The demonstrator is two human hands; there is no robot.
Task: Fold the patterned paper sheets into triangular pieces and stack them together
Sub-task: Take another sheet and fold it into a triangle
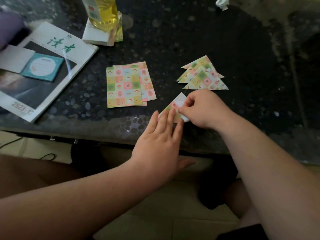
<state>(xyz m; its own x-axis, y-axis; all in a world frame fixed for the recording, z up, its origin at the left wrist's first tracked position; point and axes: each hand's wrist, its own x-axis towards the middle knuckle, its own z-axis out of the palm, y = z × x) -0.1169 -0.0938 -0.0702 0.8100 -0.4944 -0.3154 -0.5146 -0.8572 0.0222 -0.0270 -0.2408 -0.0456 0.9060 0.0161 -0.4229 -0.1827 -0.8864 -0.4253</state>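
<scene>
A patterned sheet, partly folded with its white back showing, lies near the front edge of the dark table. My left hand presses it flat with straight fingers. My right hand pinches a folded flap of the same sheet between thumb and fingertips. To the left lies a small pile of unfolded patterned sheets. Behind my right hand, several folded triangles overlap in a loose stack.
A magazine with a teal notepad on it lies at the left. A yellow bottle stands on a white box at the back. A crumpled white scrap is far right.
</scene>
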